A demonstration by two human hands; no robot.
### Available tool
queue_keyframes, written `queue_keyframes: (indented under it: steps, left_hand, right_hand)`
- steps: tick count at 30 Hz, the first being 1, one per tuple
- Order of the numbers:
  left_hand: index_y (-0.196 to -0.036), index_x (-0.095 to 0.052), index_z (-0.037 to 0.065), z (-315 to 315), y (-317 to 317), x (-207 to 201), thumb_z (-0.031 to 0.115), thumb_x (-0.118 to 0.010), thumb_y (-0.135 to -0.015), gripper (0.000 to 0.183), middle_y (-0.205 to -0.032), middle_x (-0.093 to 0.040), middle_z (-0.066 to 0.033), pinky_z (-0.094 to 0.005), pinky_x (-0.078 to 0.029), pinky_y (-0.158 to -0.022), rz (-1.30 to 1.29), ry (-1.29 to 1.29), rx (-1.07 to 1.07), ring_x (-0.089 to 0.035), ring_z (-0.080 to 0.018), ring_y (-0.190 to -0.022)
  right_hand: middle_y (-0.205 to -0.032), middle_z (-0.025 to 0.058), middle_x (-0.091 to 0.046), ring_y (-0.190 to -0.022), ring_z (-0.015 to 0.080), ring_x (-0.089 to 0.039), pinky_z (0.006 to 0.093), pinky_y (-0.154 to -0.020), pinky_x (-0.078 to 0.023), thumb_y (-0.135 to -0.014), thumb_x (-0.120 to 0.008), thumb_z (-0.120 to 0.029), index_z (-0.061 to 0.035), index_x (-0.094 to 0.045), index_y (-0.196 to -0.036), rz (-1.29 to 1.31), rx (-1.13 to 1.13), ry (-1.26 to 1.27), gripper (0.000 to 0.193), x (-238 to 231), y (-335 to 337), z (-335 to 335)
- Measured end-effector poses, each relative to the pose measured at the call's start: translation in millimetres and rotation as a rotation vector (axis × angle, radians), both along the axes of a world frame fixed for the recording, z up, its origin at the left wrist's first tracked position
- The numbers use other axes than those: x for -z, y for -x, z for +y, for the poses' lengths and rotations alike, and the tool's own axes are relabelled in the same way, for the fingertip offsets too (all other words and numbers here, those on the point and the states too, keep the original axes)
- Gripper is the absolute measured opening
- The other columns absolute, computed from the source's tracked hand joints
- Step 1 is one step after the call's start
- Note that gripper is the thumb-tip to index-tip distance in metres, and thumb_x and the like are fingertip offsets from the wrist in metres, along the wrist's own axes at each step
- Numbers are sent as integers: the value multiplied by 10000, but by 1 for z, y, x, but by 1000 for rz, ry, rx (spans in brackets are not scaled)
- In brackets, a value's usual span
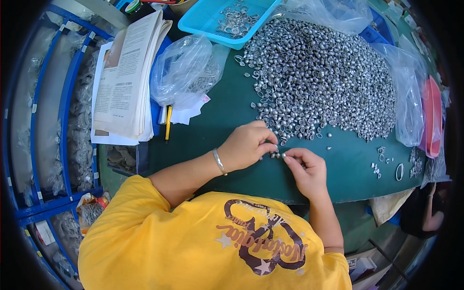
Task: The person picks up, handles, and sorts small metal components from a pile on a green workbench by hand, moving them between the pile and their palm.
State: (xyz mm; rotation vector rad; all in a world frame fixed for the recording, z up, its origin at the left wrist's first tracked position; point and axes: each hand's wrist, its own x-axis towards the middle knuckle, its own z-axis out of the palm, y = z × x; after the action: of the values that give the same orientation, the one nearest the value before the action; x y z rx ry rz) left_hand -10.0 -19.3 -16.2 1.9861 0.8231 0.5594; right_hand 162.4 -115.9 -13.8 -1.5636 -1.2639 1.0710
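My left hand (252,146), with a silver bangle (219,162) on its wrist, is closed in a pinch near the table's front edge. What sits between its fingertips is too small to make out. To its right, my right hand (309,175) pinches a small silver metal piece (283,155) with thumb and forefinger. A few more small metal pieces (274,155) lie on the green table between the two hands. Just beyond them spreads a large heap of small silver-grey metal pieces (319,77), many hollow and ring-like, others rounded.
A blue basket (232,42) with metal rings stands at the back. Left are a clear plastic bag (181,67), stacked papers (123,77) and a yellow pen-like tool (168,123). Right are plastic bags (408,106), a red tray (431,116) and loose rings (399,171). Blue shelving (67,111) stands far left.
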Motion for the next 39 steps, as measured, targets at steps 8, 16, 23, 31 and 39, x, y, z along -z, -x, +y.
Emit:
queue_keyframes:
  steps: [8,16,23,31,39]
  left_hand:
    - [-845,-537,19,7,11,-14,62,-506,-847,53,-738,-504,-61,-151,-310,-429,-738,1452,0,-420,-62,-544]
    - [-824,-649,54,-8,3,1,86,-673,-720,111,-689,-532,-60,-284,-445,-562,133,-87,4,-552,-189,-607]
    - [-843,-644,64,-10,0,-6,63,-678,-714,134,-708,-514,-37,-246,-424,-557,62,30,35,-512,-154,-597]
    - [-962,-569,25,-14,2,-5,66,-580,-841,128,-736,-466,19,-160,-324,-498,-747,1605,129,-377,-48,-568]
    - [-1021,-525,-3,-14,2,0,89,-534,-864,182,-854,-498,-34,-169,-345,-510,-885,1805,186,-400,-57,-637]
  right_hand:
    - [-597,59,-516,-413,67,-359,188,-384,-261,-829,-539,-28,35,-571,-790,1074,44,55,81,-1,-12,-5]
    - [-662,95,-577,-568,267,-571,337,-505,-460,-736,-655,-109,-51,-634,-778,-567,-20,-177,75,0,16,2]
    - [-625,52,-535,-514,165,-513,251,-477,-413,-718,-660,-30,-48,-639,-840,-278,-40,-184,125,-1,5,0]
    - [-623,-5,-432,-534,55,-365,178,-441,-289,-827,-568,-30,-2,-545,-961,1395,1,74,139,-7,2,-12]
    - [-814,130,-499,-518,74,-366,168,-420,-275,-866,-487,-65,11,-506,-964,1526,-91,99,126,-1,-3,-9]
